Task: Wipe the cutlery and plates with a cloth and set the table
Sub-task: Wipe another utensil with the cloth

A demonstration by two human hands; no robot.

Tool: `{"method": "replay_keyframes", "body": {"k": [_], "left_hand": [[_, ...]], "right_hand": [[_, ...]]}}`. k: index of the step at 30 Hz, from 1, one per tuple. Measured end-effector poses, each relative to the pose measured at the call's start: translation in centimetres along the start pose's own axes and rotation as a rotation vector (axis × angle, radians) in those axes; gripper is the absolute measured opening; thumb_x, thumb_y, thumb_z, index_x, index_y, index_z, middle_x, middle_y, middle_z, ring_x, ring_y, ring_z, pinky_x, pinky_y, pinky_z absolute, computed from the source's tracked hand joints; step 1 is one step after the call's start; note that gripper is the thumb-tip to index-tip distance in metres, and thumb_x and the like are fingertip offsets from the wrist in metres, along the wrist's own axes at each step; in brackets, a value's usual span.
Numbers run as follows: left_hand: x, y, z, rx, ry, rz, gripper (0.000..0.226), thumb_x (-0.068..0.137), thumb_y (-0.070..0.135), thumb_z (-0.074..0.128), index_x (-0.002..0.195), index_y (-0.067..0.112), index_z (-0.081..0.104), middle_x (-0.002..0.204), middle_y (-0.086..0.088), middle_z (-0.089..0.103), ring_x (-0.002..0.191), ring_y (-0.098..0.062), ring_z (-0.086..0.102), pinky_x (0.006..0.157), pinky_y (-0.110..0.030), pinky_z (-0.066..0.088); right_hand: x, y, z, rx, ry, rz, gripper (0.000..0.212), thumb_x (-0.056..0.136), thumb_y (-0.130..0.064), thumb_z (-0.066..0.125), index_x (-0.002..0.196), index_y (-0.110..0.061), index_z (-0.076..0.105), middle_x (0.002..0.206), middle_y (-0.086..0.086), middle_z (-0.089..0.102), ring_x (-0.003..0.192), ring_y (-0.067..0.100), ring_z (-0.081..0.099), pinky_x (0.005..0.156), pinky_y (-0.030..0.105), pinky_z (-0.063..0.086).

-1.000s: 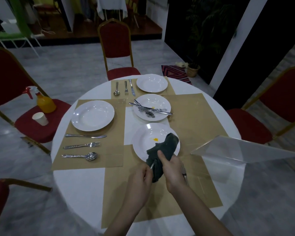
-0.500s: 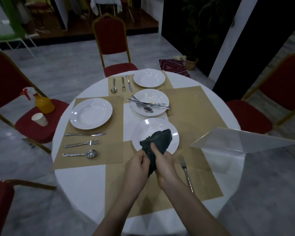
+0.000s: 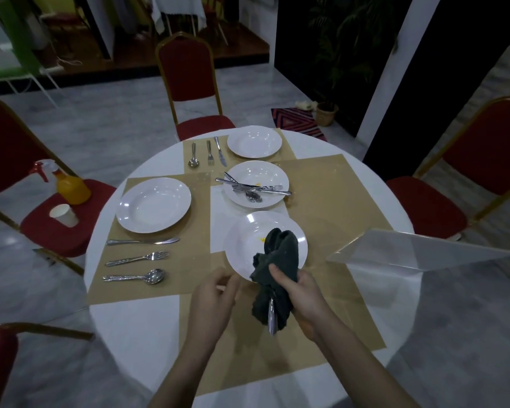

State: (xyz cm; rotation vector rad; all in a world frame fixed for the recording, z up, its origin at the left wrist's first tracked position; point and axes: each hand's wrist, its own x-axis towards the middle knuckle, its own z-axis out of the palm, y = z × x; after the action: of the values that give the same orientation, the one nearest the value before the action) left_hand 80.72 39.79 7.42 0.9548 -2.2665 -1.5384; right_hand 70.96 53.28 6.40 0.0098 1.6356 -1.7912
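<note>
Head view: right hand is clamped around the dark cloth, with a piece of cutlery wrapped inside; only its metal end pokes out below the cloth, so I can't tell if it's knife, fork or spoon. Left hand sits just left of the cloth, fingers curled nearly closed; can't tell whether it pinches anything. Landmark: the near plate. Both hands are just on the near side of it, and the cloth's top overlaps its rim in the picture. It has a small yellow spot on it, so my read is it's not wiped yet. Beyond it, a plate piled with loose cutlery; left of it, a finished setting. Risks: the cutlery is only held through fabric, so it likely slides out downward if the right hand loosens or the left pulls too fast, and it would hit the placemat or clip the near plate's rim. The loose cloth end could also drag across the yellow spot and smear it onto the cutlery. The clear sheet right of the near plate overhangs the table edge; an elbow swing could knock it off.
</note>
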Motion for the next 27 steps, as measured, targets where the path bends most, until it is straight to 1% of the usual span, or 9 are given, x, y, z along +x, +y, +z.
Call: {"method": "replay_keyframes", "body": {"k": [2, 6, 11, 13, 18, 21, 23, 25, 27], "left_hand": [[0.7, 0.5, 0.4, -0.155, -0.063, -0.057, 0.013, 0.094, 0.025, 0.058, 0.092, 0.020, 0.071, 0.081, 0.005, 0.070, 0.063, -0.007, 0.058, 0.051, -0.019, 0.046], [1.2, 0.5, 1.5, -0.353, -0.166, -0.142, 0.014, 0.091, 0.018, 0.063, 0.091, 0.009, 0.074, 0.074, -0.001, 0.065, 0.060, -0.010, 0.050, 0.050, -0.023, 0.041], [0.9, -0.9, 2.1, -0.416, -0.018, -0.226, 0.019, 0.086, 0.017, 0.070, 0.100, 0.007, 0.061, 0.085, -0.010, 0.062, 0.066, -0.014, 0.056, 0.051, -0.024, 0.045], [0.6, -1.2, 2.4, -0.428, -0.097, -0.218, 0.014, 0.090, 0.019, 0.065, 0.093, 0.006, 0.066, 0.080, -0.007, 0.064, 0.069, -0.016, 0.057, 0.052, -0.025, 0.045], [0.4, -2.0, 2.4, -0.348, -0.208, -0.214, 0.027, 0.095, 0.020, 0.058, 0.083, -0.002, 0.067, 0.069, -0.005, 0.058, 0.062, -0.012, 0.049, 0.050, -0.022, 0.040], [0.0, -2.5, 2.9, -0.367, -0.134, -0.251, 0.025, 0.094, 0.017, 0.059, 0.077, 0.000, 0.068, 0.063, -0.003, 0.056, 0.057, -0.011, 0.044, 0.047, -0.021, 0.036], [0.0, -2.7, 3.1, -0.452, -0.028, -0.307, 0.025, 0.092, 0.015, 0.059, 0.078, -0.004, 0.067, 0.065, -0.009, 0.059, 0.059, -0.014, 0.049, 0.047, -0.021, 0.038], [0.5, -2.6, 2.9, -0.495, 0.061, -0.341, 0.026, 0.092, 0.015, 0.060, 0.077, -0.005, 0.065, 0.065, -0.012, 0.060, 0.059, -0.015, 0.052, 0.046, -0.021, 0.039], [0.8, -2.4, 2.6, -0.478, 0.029, -0.334, 0.026, 0.091, 0.016, 0.061, 0.073, -0.002, 0.064, 0.063, -0.010, 0.058, 0.058, -0.014, 0.050, 0.048, -0.023, 0.038]], "right_hand": [[-0.2, 0.5, 0.4, -0.031, -0.030, -0.002, 0.025, 0.090, -0.026, 0.068, 0.107, -0.008, 0.071, 0.096, 0.007, 0.077, 0.092, 0.024, 0.072, 0.086, 0.036, 0.058], [-0.3, 1.7, 1.1, -0.073, -0.068, 0.001, 0.024, 0.091, -0.025, 0.066, 0.109, -0.009, 0.070, 0.098, 0.009, 0.076, 0.093, 0.024, 0.072, 0.085, 0.036, 0.057], [-0.1, 2.3, 0.8, -0.199, -0.053, -0.002, 0.018, 0.090, -0.027, 0.068, 0.102, -0.014, 0.070, 0.094, 0.004, 0.076, 0.089, 0.019, 0.072, 0.077, 0.026, 0.057], [-0.2, 2.6, 0.9, -0.209, -0.060, 0.013, 0.017, 0.090, -0.028, 0.068, 0.101, -0.015, 0.069, 0.092, 0.002, 0.075, 0.088, 0.017, 0.071, 0.080, 0.028, 0.058], [-0.3, 3.1, 0.2, -0.228, -0.109, 0.076, 0.027, 0.088, -0.031, 0.070, 0.108, -0.013, 0.069, 0.097, 0.006, 0.076, 0.095, 0.024, 0.071, 0.090, 0.039, 0.057], [-0.6, 3.1, 0.3, -0.223, -0.152, 0.075, 0.025, 0.088, -0.028, 0.071, 0.107, -0.012, 0.069, 0.096, 0.007, 0.076, 0.093, 0.024, 0.071, 0.084, 0.035, 0.057], [-0.9, 3.0, 0.9, -0.261, -0.206, 0.063, 0.023, 0.089, -0.025, 0.070, 0.108, -0.013, 0.069, 0.096, 0.006, 0.076, 0.092, 0.021, 0.072, 0.079, 0.030, 0.057], [-1.3, 3.2, 1.3, -0.310, -0.224, 0.054, 0.020, 0.089, -0.025, 0.069, 0.108, -0.017, 0.068, 0.098, 0.002, 0.075, 0.093, 0.018, 0.071, 0.082, 0.031, 0.057], [-1.7, 3.4, 1.4, -0.292, -0.186, 0.052, 0.019, 0.090, -0.025, 0.068, 0.108, -0.020, 0.066, 0.097, 0.000, 0.075, 0.092, 0.016, 0.072, 0.084, 0.033, 0.058]]}}
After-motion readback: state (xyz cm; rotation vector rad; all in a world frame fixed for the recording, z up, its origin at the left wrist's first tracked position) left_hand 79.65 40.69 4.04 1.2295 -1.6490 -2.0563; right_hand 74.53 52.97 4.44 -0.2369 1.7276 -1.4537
